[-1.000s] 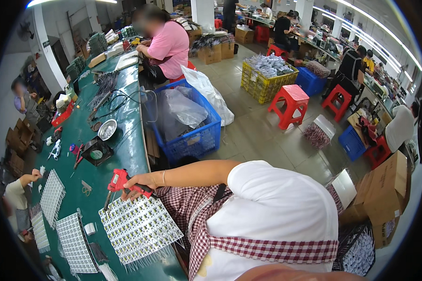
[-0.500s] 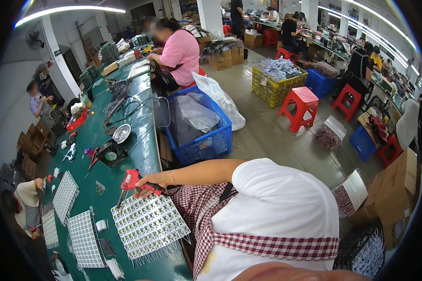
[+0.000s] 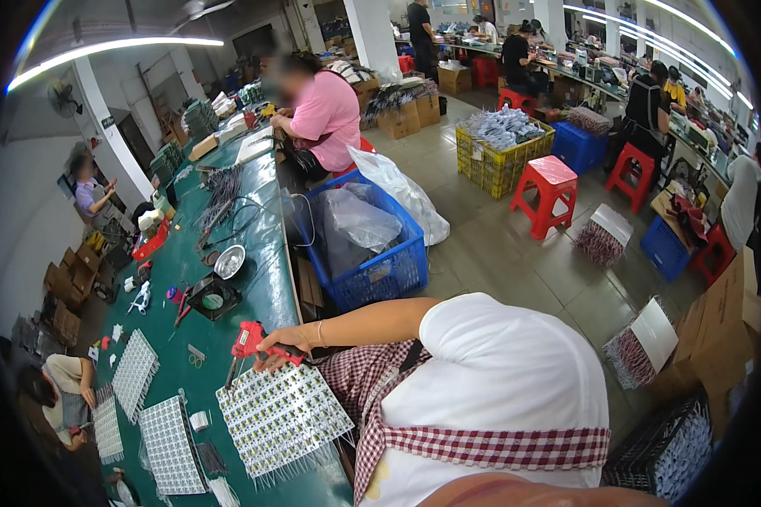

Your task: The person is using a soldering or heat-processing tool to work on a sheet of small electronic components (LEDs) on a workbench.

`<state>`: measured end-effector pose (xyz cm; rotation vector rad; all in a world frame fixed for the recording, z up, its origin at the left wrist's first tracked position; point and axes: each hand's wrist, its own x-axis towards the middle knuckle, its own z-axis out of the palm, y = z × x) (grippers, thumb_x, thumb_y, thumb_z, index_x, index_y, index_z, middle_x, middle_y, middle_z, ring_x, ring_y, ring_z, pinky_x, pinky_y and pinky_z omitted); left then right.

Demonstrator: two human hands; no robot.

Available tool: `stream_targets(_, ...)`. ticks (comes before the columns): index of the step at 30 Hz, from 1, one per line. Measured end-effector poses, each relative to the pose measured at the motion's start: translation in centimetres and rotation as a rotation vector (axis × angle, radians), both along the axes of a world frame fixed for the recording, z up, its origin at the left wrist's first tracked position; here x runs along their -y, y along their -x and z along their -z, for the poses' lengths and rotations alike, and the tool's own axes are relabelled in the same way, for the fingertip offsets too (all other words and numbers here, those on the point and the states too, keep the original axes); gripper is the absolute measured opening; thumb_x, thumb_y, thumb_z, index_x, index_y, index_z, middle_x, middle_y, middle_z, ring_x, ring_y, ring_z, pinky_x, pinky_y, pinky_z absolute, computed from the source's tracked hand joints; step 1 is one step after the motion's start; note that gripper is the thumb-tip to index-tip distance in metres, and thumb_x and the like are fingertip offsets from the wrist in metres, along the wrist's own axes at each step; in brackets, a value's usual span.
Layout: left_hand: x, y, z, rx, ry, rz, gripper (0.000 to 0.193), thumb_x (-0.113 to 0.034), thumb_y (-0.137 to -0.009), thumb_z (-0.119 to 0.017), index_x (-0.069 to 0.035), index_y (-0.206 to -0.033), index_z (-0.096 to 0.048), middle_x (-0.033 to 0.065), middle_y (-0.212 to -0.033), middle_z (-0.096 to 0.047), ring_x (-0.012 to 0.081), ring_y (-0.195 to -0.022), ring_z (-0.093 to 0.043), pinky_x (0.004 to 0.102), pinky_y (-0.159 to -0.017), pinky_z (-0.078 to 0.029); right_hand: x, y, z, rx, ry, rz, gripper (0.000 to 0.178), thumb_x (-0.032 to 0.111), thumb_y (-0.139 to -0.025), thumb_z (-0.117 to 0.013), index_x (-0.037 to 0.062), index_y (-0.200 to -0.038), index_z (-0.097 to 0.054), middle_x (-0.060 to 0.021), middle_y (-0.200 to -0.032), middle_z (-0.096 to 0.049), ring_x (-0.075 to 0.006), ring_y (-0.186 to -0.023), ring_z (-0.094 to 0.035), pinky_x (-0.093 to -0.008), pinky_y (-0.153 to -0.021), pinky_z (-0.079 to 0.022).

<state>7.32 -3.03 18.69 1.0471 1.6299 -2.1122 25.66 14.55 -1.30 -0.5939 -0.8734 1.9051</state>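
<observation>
My right hand (image 3: 281, 337) is closed round a red pistol-shaped tool (image 3: 249, 336) with a thin metal tip pointing down. It hangs over the far edge of a white panel (image 3: 286, 414) of small boards, which have yellow-green parts in rows and wires sticking out along the near edge. The panel lies on the green table in front of my checked apron (image 3: 359, 380). Whether the tip touches the panel, I cannot tell. My left hand is outside the picture.
Similar panels (image 3: 171, 444) lie on the green table (image 3: 266, 291), beside wire bundles (image 3: 210, 458). Beyond my right arm are a metal bowl (image 3: 229, 262) and a blue crate (image 3: 380, 279). A person in pink (image 3: 330, 118) sits farther along; another (image 3: 68, 389) is at the lower left.
My view has shifted slightly, so the table and its things appear lower and more to the right. The right hand keeps its hold on the tool over the same panel.
</observation>
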Motion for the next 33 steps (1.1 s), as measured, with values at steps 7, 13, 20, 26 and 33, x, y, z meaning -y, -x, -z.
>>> stream_targets(7, 1.0, -1.4, -1.8, -0.139, 0.028, -0.066, 0.056, -0.038, -0.088, -0.061, -0.003, -0.131, -0.049, 0.0155, -0.136, -0.045, 0.0268, -0.13, -0.033, 0.0481, -0.11, -0.022, -0.2, 0.0, 0.1, 0.008, -0.013, -0.019, 0.032, 0.031, -0.092, -0.058, 0.0023, -0.106, -0.059, -0.0166, -0.116, -0.062, -0.0258, -0.115, -0.057, -0.0389, -0.103, -0.043)
stream_targets(13, 2.7, -3.2, -3.0, -0.244, 0.064, -0.124, 0.055, -0.039, -0.089, -0.06, -0.003, -0.13, -0.049, 0.015, -0.136, -0.046, 0.0258, -0.129, -0.034, 0.0473, -0.109, -0.022, 0.1, -0.1, 0.1, 0.023, -0.002, -0.009, 0.032, 0.032, -0.091, -0.059, 0.0029, -0.105, -0.06, -0.0169, -0.116, -0.063, -0.0266, -0.115, -0.058, -0.0377, -0.098, -0.046)
stream_targets(20, 4.4, -4.7, -4.0, -0.384, 0.136, -0.202, 0.054, -0.039, -0.09, -0.059, -0.003, -0.13, -0.05, 0.0143, -0.135, -0.047, 0.0246, -0.129, -0.035, 0.0465, -0.109, -0.023, -0.3, 0.2, -0.2, 0.037, -0.03, -0.017, 0.034, 0.033, -0.091, -0.057, 0.0024, -0.106, -0.059, -0.018, -0.116, -0.063, -0.0268, -0.115, -0.058, -0.0386, -0.098, -0.046)
stream_targets(26, 3.7, -3.6, -3.5, -0.527, 0.36, -0.394, 0.053, -0.04, -0.091, -0.059, -0.003, -0.129, -0.051, 0.0138, -0.134, -0.049, 0.0235, -0.128, -0.036, 0.0457, -0.109, -0.023, -2.4, -0.5, 1.8, 0.084, -0.062, -0.097, 0.043, 0.032, -0.091, -0.055, -0.0038, -0.115, -0.058, -0.0178, -0.115, -0.064, -0.024, -0.094, -0.066, -0.0359, -0.084, -0.053)
stream_targets(33, 3.7, 5.2, 0.6, -0.604, 1.054, -0.99, 0.052, -0.04, -0.092, -0.058, -0.003, -0.128, -0.052, 0.0131, -0.133, -0.05, 0.0223, -0.127, -0.037, 0.0449, -0.109, -0.024, 0.1, -1.8, -0.4, 0.071, 0.03, 0.055, 0.043, 0.031, -0.092, -0.054, -0.0031, -0.117, -0.057, -0.021, -0.119, -0.061, -0.0257, -0.095, -0.066, -0.0348, -0.087, -0.053)
